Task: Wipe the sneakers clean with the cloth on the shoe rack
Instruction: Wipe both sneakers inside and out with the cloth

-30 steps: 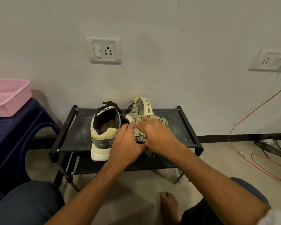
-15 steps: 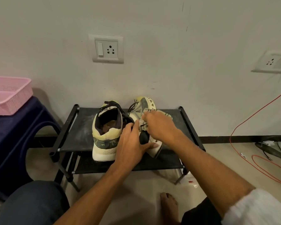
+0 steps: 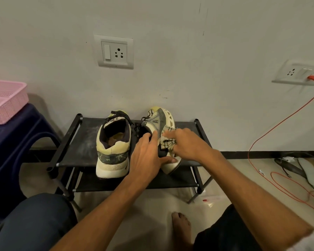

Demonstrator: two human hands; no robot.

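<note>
Two cream and grey sneakers sit on a low black shoe rack (image 3: 76, 147). The left sneaker (image 3: 113, 147) stands upright with its heel toward me. The right sneaker (image 3: 161, 120) is tipped on its side, sole facing right. My left hand (image 3: 147, 156) grips the right sneaker at its heel and collar. My right hand (image 3: 185, 144) holds a checked cloth (image 3: 168, 142) against the sneaker's side. Part of the cloth is hidden under my fingers.
A dark blue stool (image 3: 13, 151) with a pink basket (image 3: 5, 100) stands at the left. Wall sockets (image 3: 115, 51) are above the rack. An orange cable (image 3: 272, 134) runs down to floor clutter at the right. My knees and a bare foot (image 3: 181, 227) are near the rack.
My right hand with the cloth has slid along the tipped sneaker's side, further from me. My left hand has shifted its grip round the heel. The left sneaker has not moved.
</note>
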